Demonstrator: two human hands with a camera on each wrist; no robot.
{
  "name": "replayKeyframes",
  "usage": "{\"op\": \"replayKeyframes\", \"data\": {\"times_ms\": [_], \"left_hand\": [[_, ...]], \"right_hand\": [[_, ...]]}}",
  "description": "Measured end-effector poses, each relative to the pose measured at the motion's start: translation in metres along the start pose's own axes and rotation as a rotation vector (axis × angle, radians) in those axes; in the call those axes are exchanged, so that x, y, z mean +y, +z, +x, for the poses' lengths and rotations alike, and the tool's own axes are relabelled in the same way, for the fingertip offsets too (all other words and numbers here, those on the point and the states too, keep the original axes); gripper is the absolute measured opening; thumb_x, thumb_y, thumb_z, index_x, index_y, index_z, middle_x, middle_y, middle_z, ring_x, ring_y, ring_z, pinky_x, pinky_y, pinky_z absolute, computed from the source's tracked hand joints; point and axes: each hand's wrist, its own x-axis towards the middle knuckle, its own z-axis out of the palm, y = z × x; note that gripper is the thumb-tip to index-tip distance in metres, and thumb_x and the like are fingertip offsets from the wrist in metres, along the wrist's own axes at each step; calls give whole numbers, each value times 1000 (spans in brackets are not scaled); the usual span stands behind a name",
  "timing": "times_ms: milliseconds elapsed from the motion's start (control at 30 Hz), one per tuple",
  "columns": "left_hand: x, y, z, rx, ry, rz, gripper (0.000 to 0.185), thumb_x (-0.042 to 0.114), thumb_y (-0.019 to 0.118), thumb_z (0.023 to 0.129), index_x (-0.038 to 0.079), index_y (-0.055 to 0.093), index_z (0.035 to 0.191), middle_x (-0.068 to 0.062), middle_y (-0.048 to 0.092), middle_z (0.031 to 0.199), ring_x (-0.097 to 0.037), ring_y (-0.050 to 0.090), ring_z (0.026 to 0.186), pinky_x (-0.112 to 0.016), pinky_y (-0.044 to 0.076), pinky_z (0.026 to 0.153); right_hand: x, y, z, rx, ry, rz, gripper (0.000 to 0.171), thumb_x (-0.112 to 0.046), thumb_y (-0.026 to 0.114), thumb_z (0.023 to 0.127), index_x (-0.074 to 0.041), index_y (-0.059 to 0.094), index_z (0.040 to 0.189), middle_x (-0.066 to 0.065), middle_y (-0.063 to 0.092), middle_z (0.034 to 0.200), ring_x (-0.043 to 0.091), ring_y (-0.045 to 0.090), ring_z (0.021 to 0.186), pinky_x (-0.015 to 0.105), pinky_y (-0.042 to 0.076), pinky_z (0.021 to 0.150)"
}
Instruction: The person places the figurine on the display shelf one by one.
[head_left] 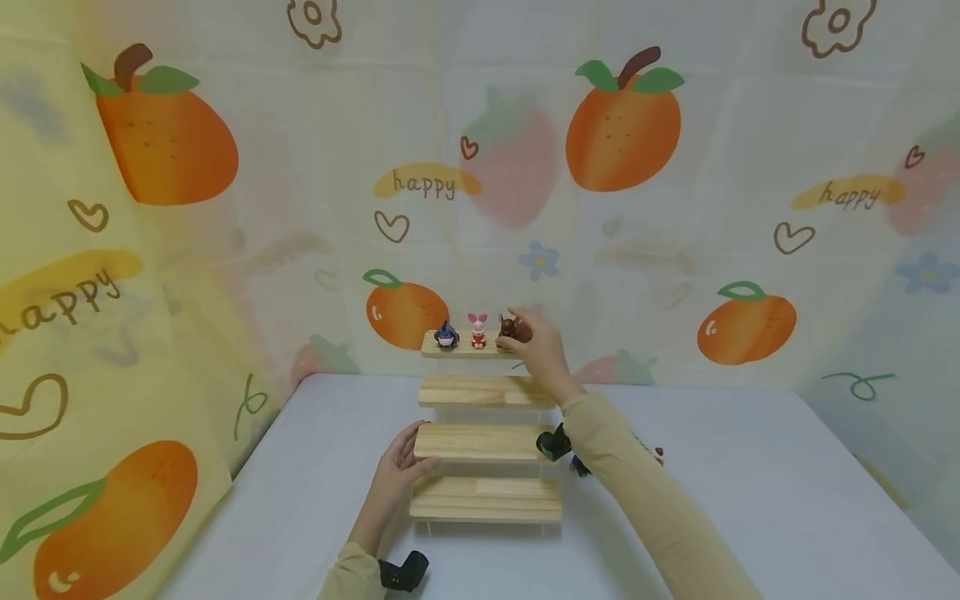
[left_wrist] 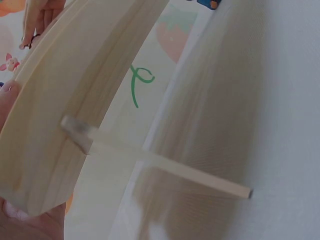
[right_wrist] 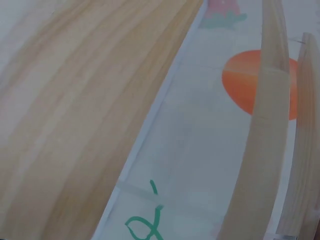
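R hand [head_left: 546, 350] has fingers clamped on brown toy [head_left: 507, 326] at R end of top shelf [head_left: 465, 353]; toy's prob. light, stiff, a bit slick, best pinched round body; L hand [head_left: 401, 458] fingers grip L end of third shelf down [head_left: 487, 442], prob. rigid.

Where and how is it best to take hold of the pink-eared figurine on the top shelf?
Probably pinch the pink-eared figurine by its body, front and back, coming from above: it is upright, nothing covers it, and the blue figurine and the brown figurine flank its sides.
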Motion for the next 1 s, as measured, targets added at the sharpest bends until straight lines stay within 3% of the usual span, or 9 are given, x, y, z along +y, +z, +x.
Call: {"op": "replayKeyframes", "data": {"times_ms": [167, 467, 700, 800, 1000], "left_hand": [[0, 0, -1, -7, 9, -34, 69, 6, 72, 75, 6, 36, 134, -12, 38, 136, -25, 42, 118, -26, 42, 89], [-2, 0, 0, -19, 44, -36, 68, 3, 70, 76, 1, 34, 134, -16, 37, 135, -25, 43, 117, -26, 42, 89], [1, 0, 0, 2, 6, -21, 70, 7, 72, 75, 4, 35, 134, -12, 36, 137, -25, 40, 120, -25, 39, 92], [1, 0, 0, 3, 1, -15, 70, 7, 72, 74, 5, 35, 134, -12, 35, 137, -25, 40, 120, -24, 38, 93], [-2, -1, 1, -6, -1, -23, 71, 6, 71, 75, 2, 33, 135, -14, 34, 137, -27, 39, 120, -25, 38, 93]], "right_hand": [[1, 1, 0, 5, 19, 31, 61, -12, 73, 75, 2, 46, 128, 11, 58, 84, 21, 57, 77, 29, 51, 71], [-2, -1, -2, -37, 86, 80, 72, -7, 75, 72, 6, 35, 131, 18, 55, 100, 28, 57, 90, 32, 49, 80], [-4, -7, -6, -84, 123, 120, 73, -10, 74, 74, 0, 34, 134, 18, 53, 109, 28, 54, 98, 33, 46, 85], [-3, -10, -10, -96, 106, 120, 75, -12, 74, 73, -4, 33, 136, 20, 53, 110, 29, 53, 99, 35, 45, 87], [5, -15, -18, -93, 14, 91, 76, -10, 75, 73, 0, 33, 135, 26, 53, 107, 31, 54, 98, 34, 46, 86]]}}
